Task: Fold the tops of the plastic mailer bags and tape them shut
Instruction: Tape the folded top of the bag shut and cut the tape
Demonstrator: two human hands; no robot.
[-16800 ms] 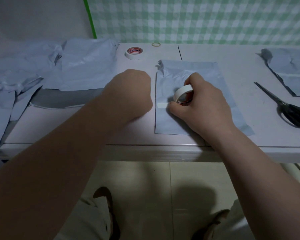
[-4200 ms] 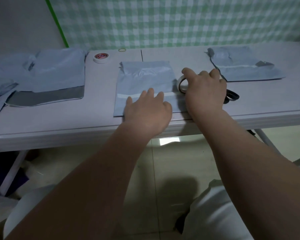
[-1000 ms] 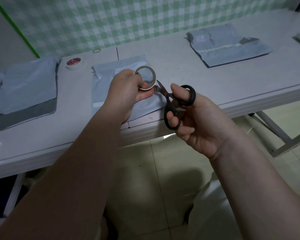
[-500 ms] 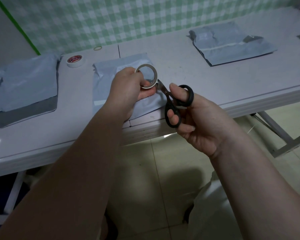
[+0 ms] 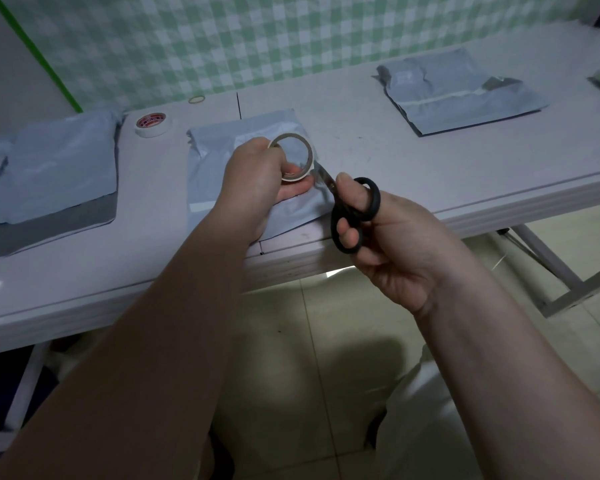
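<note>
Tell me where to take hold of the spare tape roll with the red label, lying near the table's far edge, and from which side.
Grip the spare tape roll by its white outer wall, thumb and fingers on opposite sides, coming straight down from above. It lies flat on the table, round face up, touching nothing else, so the wall is likely the easiest hold.

A white table (image 5: 430, 174) stands before a green-and-white checked wall covering (image 5: 257, 39), a green strip (image 5: 42, 60) down its left edge. A rubber band (image 5: 197, 98) lies at the table's far edge. Pale floor tiles (image 5: 309, 341) show beneath, metal legs (image 5: 548, 261) at right
</note>
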